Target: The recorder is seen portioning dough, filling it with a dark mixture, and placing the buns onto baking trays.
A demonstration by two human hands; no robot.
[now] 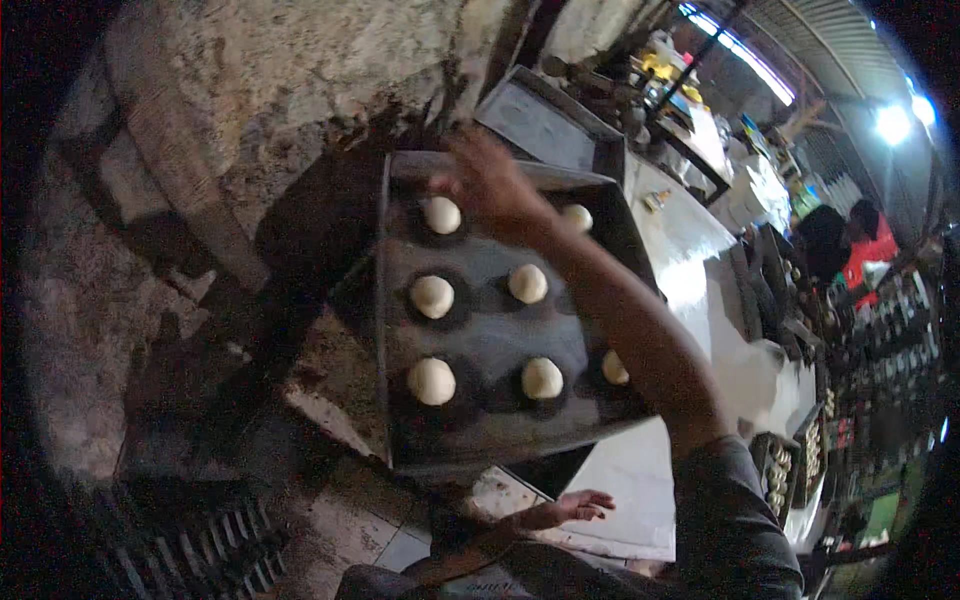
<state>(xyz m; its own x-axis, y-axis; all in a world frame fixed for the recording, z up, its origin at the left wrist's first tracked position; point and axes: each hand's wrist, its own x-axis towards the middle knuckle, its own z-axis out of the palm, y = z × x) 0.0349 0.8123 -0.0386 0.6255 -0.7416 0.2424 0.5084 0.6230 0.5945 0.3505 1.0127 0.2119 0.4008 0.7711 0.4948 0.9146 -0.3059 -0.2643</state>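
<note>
A dark metal baking tray (480,335) with raised edges lies before me, holding several round white dough balls, spaced apart. Across it stretches my right arm, with my right hand (488,185) over the far side, just beside the far-left dough ball (441,215). Motion blurs those fingers, so their grip is unclear. The forearm partly covers a dough ball (615,368) on the right. Below the tray's near edge, my left hand (572,508) hovers with its fingers stretched out and nothing in them.
Behind the tray stands another metal tray (545,120). A white-topped table (640,490) runs along the right, with trays of shaped dough (778,475) farther along. A rough wall (330,60) rises at the left. A person in red (872,250) is at the far right.
</note>
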